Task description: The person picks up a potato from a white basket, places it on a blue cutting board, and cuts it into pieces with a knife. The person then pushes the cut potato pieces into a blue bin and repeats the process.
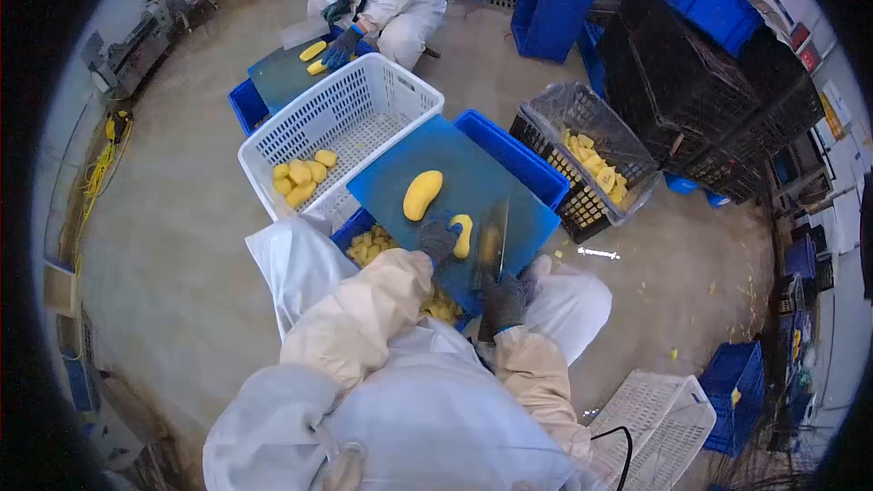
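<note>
My blue board [391,184] sits slanted in front of me, and a blue tub [514,156] pokes out past its far edge. Two yellow pieces lie on it: a big, long one [424,195] near the middle and a small one [462,236] closer to me. My knife [503,232] has its blade at the right part of the board.

All around me is a shiny tan floor [195,173] with wet spots. On it I see a big white basket [420,102], a black crate [582,215], another white basket [650,414], a blue crate [735,400], a yellow hose [96,177] and little yellow bits [674,354].
</note>
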`<action>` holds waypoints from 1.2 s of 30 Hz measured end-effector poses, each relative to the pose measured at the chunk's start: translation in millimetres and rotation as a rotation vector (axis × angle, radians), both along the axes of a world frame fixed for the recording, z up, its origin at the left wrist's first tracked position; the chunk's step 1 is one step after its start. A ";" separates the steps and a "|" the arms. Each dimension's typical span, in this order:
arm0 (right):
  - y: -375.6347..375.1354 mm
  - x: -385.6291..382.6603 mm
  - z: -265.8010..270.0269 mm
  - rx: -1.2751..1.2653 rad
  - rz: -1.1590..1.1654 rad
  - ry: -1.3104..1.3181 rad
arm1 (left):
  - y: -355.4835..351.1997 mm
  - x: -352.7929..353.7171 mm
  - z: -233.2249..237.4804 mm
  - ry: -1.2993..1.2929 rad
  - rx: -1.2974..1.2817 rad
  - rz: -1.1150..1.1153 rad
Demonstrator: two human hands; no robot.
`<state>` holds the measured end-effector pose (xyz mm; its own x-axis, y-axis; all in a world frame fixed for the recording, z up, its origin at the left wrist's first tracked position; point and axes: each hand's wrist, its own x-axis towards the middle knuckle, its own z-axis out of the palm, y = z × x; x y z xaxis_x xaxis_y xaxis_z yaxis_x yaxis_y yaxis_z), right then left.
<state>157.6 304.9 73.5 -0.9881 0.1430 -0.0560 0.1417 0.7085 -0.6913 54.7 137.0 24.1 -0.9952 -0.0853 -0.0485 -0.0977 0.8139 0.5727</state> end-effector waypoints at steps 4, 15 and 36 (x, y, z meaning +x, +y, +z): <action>-11.6 8.7 21.1 0.091 0.029 -0.023 | -13.8 0.3 -33.4 -0.019 0.349 0.031; -35.8 10.7 18.2 0.245 0.021 0.161 | -5.7 10.2 -15.9 -0.037 0.264 0.046; -50.5 -19.7 42.6 0.275 0.144 -0.236 | -0.8 15.5 8.1 -0.096 0.391 0.067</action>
